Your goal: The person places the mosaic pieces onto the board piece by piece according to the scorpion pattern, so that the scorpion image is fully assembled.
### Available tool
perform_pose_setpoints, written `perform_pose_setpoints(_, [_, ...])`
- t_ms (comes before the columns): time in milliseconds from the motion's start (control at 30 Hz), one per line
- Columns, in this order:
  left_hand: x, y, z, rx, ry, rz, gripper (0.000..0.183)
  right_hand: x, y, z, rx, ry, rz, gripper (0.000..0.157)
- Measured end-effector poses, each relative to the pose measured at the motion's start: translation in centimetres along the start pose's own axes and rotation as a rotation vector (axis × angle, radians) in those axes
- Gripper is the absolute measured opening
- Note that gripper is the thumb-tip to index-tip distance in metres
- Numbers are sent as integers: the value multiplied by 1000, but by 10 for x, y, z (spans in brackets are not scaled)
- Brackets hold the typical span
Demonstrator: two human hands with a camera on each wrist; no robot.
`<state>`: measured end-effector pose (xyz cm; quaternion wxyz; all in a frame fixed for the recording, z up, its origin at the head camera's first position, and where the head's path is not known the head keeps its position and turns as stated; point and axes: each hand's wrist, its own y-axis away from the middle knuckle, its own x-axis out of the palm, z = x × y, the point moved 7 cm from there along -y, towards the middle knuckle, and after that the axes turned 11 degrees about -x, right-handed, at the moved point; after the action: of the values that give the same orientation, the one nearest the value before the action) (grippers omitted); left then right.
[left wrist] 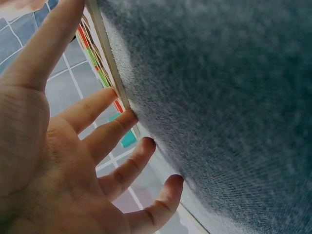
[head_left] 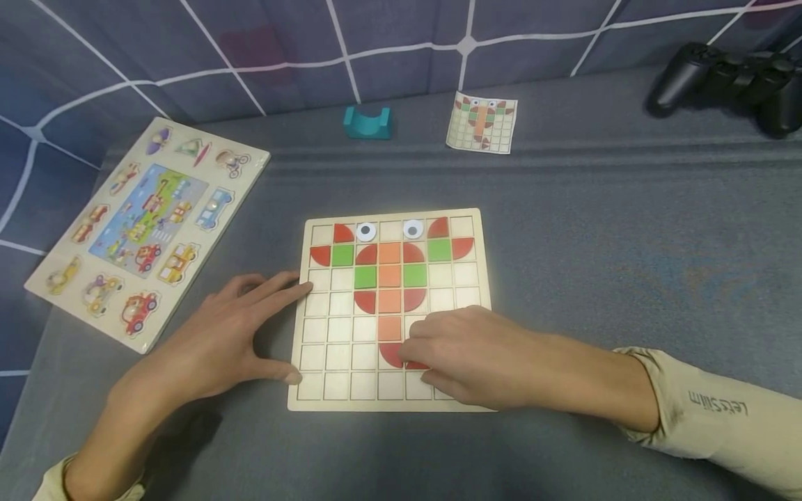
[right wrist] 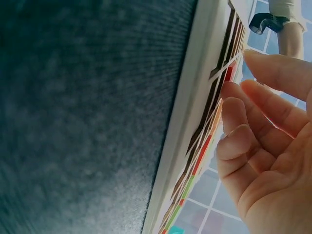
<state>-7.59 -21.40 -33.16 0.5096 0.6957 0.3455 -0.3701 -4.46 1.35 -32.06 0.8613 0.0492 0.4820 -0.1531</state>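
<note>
A square wooden grid board [head_left: 338, 406] lies on the grey cloth, with red quarter-circle, green square and orange square tiles and two eye discs [head_left: 413, 229] in its cells. My left hand [head_left: 216, 341] spreads its fingers beside the board; thumb and fingertips touch its left edge. In the left wrist view the left hand [left wrist: 83, 151] has its fingers apart along that edge. Over the lower right cells, my right hand [head_left: 479, 358] has thumb and fingertips at a red quarter-circle tile [head_left: 416, 365], partly covered. The right wrist view shows the right hand's [right wrist: 273, 146] other fingers curled.
A picture puzzle board [head_left: 250, 156] lies at the left. Behind the grid board are a teal curved block [head_left: 367, 125] and a small pattern card [head_left: 482, 124]. A black game controller [head_left: 727, 87] sits at the far right, before the blue checked cloth [head_left: 401, 28].
</note>
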Motion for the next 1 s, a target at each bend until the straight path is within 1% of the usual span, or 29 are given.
perform_pose_setpoints(133, [1,1,0,9,-10,-1,113,0,1,0,-9,8,-10,17])
perform_pose_setpoints(233, [2,1,0,13,-13,-1,113,-3,8,1,-25,11,-50,17])
perform_pose_setpoints(333, [2,1,-1,14,-14,-3,112,-8,21,-1,-42,16,-103,20])
perform_pose_setpoints(433, [2,1,-1,12,-15,-5,112,-14,38,-5,-29,0,-141,25])
perform_pose_setpoints(533, [2,2,0,10,-18,-5,112,-18,58,-10,17,-1,-158,29])
perform_pose_setpoints(733, [1,2,1,-2,-23,7,113,-16,101,-23,145,15,-115,42])
perform_pose_setpoints(867, [1,2,1,0,-33,7,112,-15,125,-28,184,67,-131,46])
perform_pose_setpoints(1000, [1,4,1,9,-38,4,111,-13,141,-31,215,93,-151,48])
